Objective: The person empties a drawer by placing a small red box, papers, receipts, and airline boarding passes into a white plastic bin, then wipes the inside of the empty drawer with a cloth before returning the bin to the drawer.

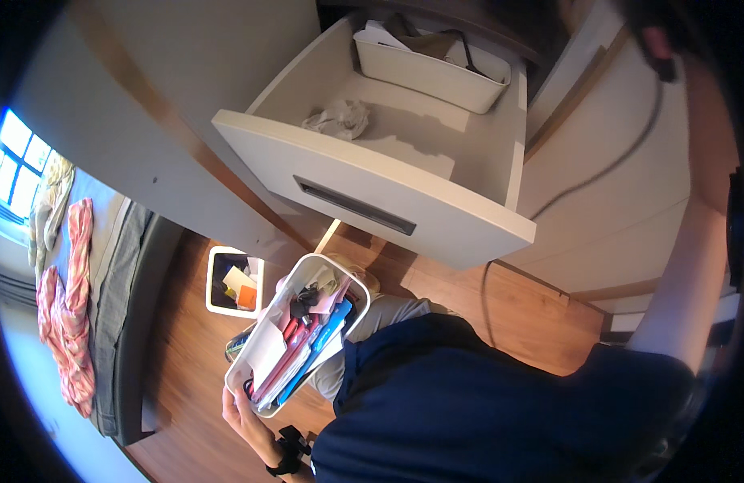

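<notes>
My left hand [245,424] is closed on the near end of a white plastic storage bin [232,372], thumb over the rim. The bin is tilted above my lap. It holds a blue folder [327,334], red and white papers or booklets [285,362], a small black item [304,303] and pink paper [333,298]. My right forearm [682,274] reaches up along the right side; its hand is lost in the dark rim. Near there hangs a dark object with a red part [655,42], its kind unclear, with a grey cable [621,161] running down from it.
An open white drawer [364,181] ahead contains crumpled white paper [340,119] and another white bin [424,74] at its back. A small white waste bin [212,282] with papers stands on the wooden floor [187,354]. At left is a bed with a pink cloth [66,330].
</notes>
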Action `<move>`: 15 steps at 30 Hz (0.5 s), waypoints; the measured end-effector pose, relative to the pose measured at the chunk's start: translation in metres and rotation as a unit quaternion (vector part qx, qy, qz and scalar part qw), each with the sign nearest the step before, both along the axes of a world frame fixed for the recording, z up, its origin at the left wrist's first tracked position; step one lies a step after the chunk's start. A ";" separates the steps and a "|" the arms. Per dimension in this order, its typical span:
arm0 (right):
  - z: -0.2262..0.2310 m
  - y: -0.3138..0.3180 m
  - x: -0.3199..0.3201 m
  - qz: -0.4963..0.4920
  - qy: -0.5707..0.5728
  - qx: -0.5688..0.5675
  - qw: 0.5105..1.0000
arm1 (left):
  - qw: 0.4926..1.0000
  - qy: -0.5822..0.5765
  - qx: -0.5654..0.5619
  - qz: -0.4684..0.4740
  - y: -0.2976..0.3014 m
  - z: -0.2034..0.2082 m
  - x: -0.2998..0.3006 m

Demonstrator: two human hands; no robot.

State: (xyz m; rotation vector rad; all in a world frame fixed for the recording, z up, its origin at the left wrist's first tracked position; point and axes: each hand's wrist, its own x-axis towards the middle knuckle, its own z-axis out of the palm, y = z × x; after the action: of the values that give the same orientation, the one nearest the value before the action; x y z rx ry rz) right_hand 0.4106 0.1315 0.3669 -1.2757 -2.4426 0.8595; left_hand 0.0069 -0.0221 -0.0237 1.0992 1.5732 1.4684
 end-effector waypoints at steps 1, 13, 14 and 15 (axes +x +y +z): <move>-0.016 0.013 0.002 -0.009 0.003 0.004 1.000 | 1.000 -0.010 0.008 0.000 0.002 0.001 -0.003; -0.262 0.195 -0.062 0.207 -0.198 0.188 0.940 | 0.999 0.022 -0.021 0.040 -0.004 0.003 -0.009; -0.262 0.195 -0.063 0.209 -0.195 0.188 0.940 | 0.999 0.010 -0.024 0.046 -0.005 0.002 -0.010; -0.259 0.194 -0.066 0.195 -0.213 0.184 0.940 | 0.999 0.006 -0.028 0.042 -0.005 0.001 -0.011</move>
State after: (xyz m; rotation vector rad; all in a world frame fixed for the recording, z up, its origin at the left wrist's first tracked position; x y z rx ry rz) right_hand 0.3444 0.3257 0.1084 -0.9269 -3.0724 0.1765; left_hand -0.0045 -0.0273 -0.0224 1.0230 1.6761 1.4661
